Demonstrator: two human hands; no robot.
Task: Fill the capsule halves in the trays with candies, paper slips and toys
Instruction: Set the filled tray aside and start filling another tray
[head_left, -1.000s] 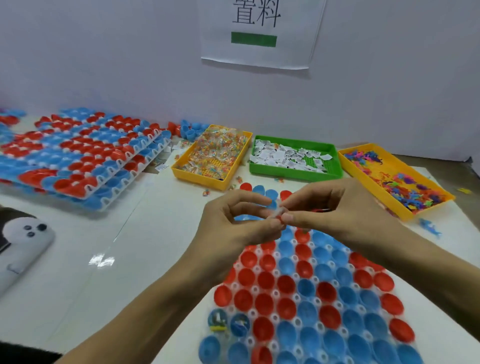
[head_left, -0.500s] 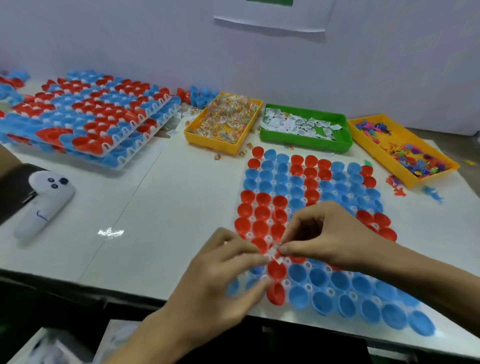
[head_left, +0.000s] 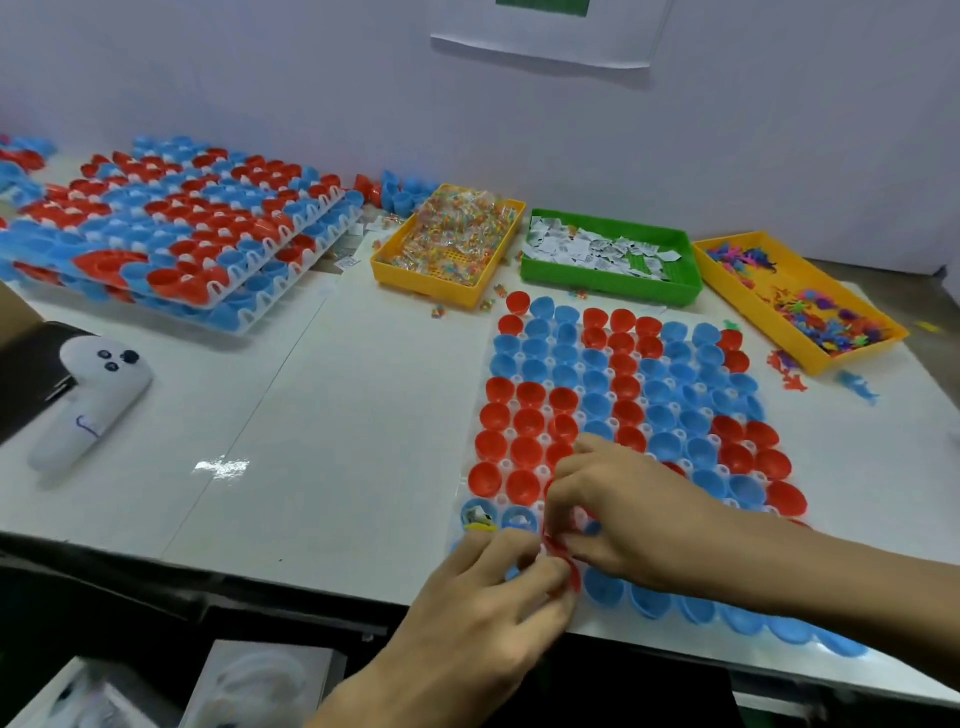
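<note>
A clear tray (head_left: 515, 406) holds rows of red and blue capsule halves in front of me. Two blue halves (head_left: 479, 517) at its front left hold items. My left hand (head_left: 483, 618) and my right hand (head_left: 636, 514) meet fingertip to fingertip over a red capsule half (head_left: 571, 574) in the front rows. The left fingers grip that half's rim. The right fingers are curled and pinch a small pale item, blurred, just above it. Behind stand a yellow tray of candies (head_left: 415, 283), a green tray of paper slips (head_left: 608, 292) and a yellow tray of toys (head_left: 769, 332).
Stacked trays of red and blue halves (head_left: 171, 234) fill the far left. A white hand-held device (head_left: 88, 400) lies at the left beside a dark box. Loose toys (head_left: 789, 376) lie by the toy tray. The table's front edge runs just under my hands.
The view tipped down and both hands dropped from mid-air to the tray's front rows, still fingertip to fingertip; they now sit over a red half near the table edge.
</note>
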